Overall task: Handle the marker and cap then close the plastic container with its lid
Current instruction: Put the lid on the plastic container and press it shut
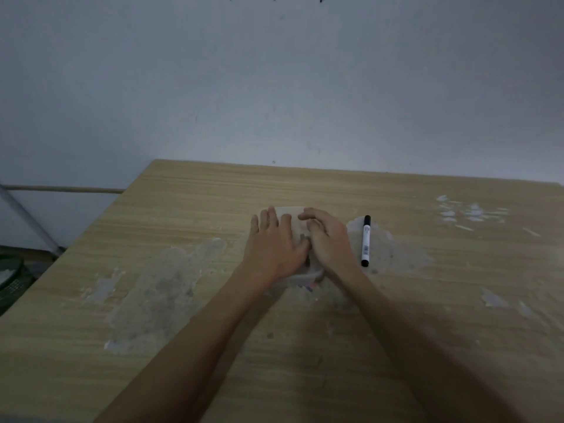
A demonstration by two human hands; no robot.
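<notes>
Both hands lie flat on the lid (293, 215) of the plastic container (308, 277), the left hand (273, 242) spread palm-down, the right hand (326, 238) with fingers curled loosely over the top, neither gripping anything. Just right of the container, a capped marker (366, 241) lies on the wooden table (183, 224), untouched.

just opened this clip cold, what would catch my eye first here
Both hands, left and right, press flat on a clear plastic container at the middle of the worn wooden table. Just to the right lies a capped black-and-white marker, untouched.
</notes>
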